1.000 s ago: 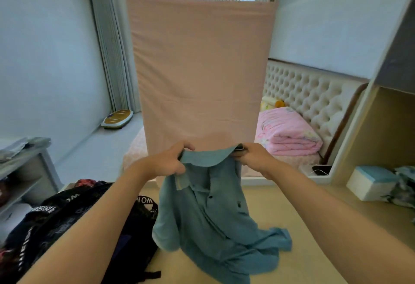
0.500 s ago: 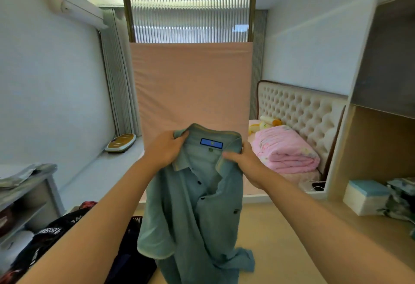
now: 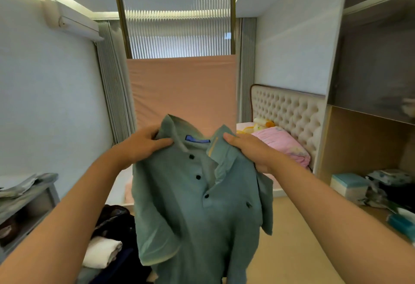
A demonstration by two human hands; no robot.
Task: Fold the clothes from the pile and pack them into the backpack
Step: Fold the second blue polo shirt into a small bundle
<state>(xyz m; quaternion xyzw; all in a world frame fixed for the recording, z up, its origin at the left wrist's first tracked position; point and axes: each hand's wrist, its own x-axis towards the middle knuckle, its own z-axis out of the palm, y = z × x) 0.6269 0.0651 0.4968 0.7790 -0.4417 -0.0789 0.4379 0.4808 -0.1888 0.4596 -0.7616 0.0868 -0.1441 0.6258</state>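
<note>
While in both hands (image 3: 143,146) (image 3: 251,152), shirt (image 3: 197,214) higher.

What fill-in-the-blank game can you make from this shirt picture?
The left hand and right hand hold the teal shirt up by its ____.
The label inside its neck is ____.
The folded blanket on the bed is ____.
Missing words: collar, blue, pink.

shirt (image 3: 197,205) between hands | backpack (image 3: 121,223) lower left | bed (image 3: 285,146) behind right
</note>
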